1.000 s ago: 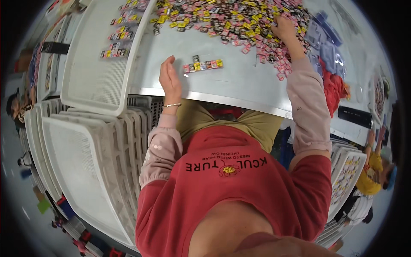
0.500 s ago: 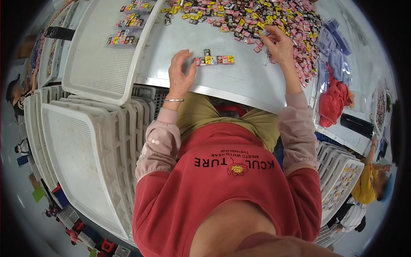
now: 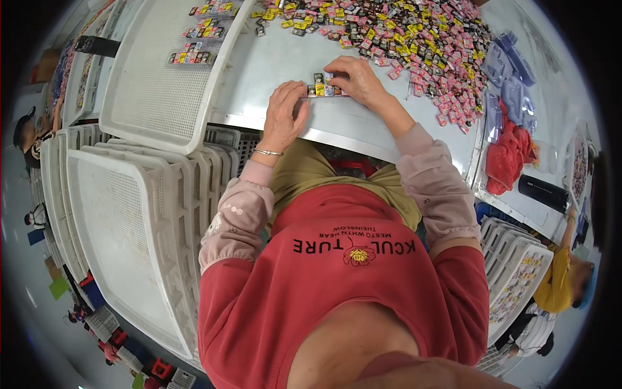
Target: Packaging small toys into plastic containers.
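Observation:
A short row of small printed blocks [image 3: 320, 91] in black, yellow and pale colours lies near the front edge of the metal table. A black block [image 3: 318, 77] and a yellow one stand above its left part. My left hand [image 3: 283, 117] curls around the row's left end, fingertips and thumb against it. My right hand [image 3: 357, 79] pinches a small pale block [image 3: 328, 76] beside the black one. Its fingers and palm cover the row's right end. Beyond, a big heap of loose pink, yellow and black blocks [image 3: 414, 48] spreads over the table.
At the left, a white mesh tray [image 3: 152, 97] holds several finished-looking block rows [image 3: 192, 58]. Stacked white trays [image 3: 123, 240] stand below it. Clear purple plastic trays [image 3: 512, 78], a red cloth [image 3: 507, 159] and a black box-like object [image 3: 543, 191] lie at the right. Other people work farther off.
My right hand has come from the heap leftward and down to the row with a small block. My left hand has shifted right, its fingers closing on the row's end.

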A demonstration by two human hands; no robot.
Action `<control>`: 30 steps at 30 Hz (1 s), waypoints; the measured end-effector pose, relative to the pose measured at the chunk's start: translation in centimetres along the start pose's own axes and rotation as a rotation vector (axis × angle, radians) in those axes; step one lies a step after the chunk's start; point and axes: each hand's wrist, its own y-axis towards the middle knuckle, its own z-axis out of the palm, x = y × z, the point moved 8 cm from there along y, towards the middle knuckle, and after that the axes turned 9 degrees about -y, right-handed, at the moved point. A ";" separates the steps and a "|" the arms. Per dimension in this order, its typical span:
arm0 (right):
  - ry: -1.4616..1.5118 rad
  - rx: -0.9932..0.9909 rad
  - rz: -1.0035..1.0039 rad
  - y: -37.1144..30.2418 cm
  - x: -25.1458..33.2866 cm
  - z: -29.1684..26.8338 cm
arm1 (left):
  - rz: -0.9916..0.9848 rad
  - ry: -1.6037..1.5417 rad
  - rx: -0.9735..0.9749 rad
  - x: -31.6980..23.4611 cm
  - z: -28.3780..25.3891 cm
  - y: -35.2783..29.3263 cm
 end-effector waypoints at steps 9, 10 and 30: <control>0.153 -0.042 0.105 -0.4 -2.6 -0.7 | -0.006 0.047 -0.013 -0.2 0.1 -0.1; 0.153 -0.042 0.105 -0.4 -2.5 -0.6 | -0.006 0.047 -0.013 -0.4 0.0 -0.1; -0.281 -0.247 -0.079 -3.1 -0.1 -0.2 | 0.030 0.321 0.268 -2.9 5.5 0.6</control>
